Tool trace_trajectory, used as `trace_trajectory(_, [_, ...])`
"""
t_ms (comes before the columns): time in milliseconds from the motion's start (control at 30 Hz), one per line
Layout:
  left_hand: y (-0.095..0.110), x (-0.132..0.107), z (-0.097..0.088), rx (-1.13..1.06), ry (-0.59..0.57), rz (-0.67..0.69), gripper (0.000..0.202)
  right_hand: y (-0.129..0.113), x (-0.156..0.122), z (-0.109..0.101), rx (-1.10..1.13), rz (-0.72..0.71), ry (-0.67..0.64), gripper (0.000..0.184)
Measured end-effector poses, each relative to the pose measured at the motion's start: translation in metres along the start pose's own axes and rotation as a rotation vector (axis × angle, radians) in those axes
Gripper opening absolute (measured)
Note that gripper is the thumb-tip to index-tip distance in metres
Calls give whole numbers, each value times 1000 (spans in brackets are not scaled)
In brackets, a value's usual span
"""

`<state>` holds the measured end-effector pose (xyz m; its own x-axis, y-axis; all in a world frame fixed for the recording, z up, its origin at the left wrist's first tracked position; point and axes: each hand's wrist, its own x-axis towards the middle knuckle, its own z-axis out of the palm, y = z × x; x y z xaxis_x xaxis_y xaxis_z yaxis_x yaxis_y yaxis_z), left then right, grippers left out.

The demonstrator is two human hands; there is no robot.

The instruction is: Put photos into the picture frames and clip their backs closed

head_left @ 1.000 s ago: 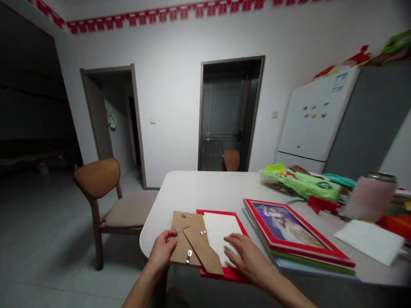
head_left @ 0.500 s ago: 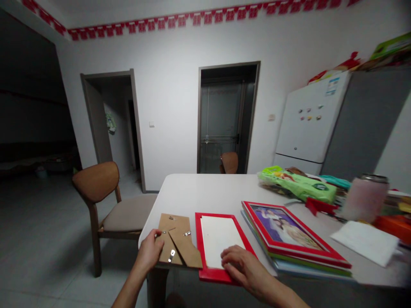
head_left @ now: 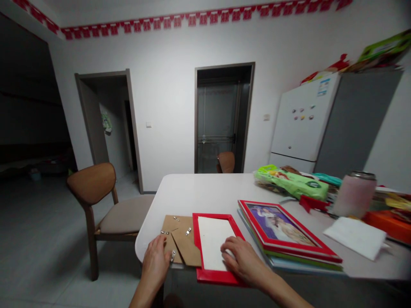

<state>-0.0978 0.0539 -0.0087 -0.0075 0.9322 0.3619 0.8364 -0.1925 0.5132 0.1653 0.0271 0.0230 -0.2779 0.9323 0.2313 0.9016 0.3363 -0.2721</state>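
A red picture frame (head_left: 196,239) lies face down near the table's front edge, with a white sheet (head_left: 210,239) inside it. My right hand (head_left: 241,261) rests on the sheet's lower right, fingers curled and pressing down. Left of the frame lies a brown backing board (head_left: 181,239) with small metal clips. My left hand (head_left: 156,265) lies on the board's lower left corner, fingers flat on it. The two parts lie side by side, the board's right edge meeting the frame.
A stack of frames, topped by a red one with a photo (head_left: 282,229), sits right of my hand. Behind are a green packet (head_left: 290,182), a pink jar (head_left: 353,194), a white paper (head_left: 355,237). A wooden chair (head_left: 96,192) stands at the white table (head_left: 205,192) left; a fridge (head_left: 305,124) is behind.
The brown backing board, which lay over the frame's left part, has been slid left off the frame by my left hand. My right hand stayed on the white sheet.
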Motion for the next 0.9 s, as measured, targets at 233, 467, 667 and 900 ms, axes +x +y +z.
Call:
trace_trajectory(233, [52, -21, 8, -192, -5, 196, 36, 33, 2, 10, -137, 279, 34, 46])
trace_trajectory(467, [102, -36, 15, -201, -303, 283, 33, 33, 10, 1, 401, 518, 136, 60])
trace_trajectory(667, [111, -23, 6, -414, -390, 259, 53, 12, 4, -18, 1488, 625, 34, 48])
trace_trajectory(900, [125, -26, 14, -364, -459, 249, 72, -10, 3, -7, 1537, 495, -41, 18])
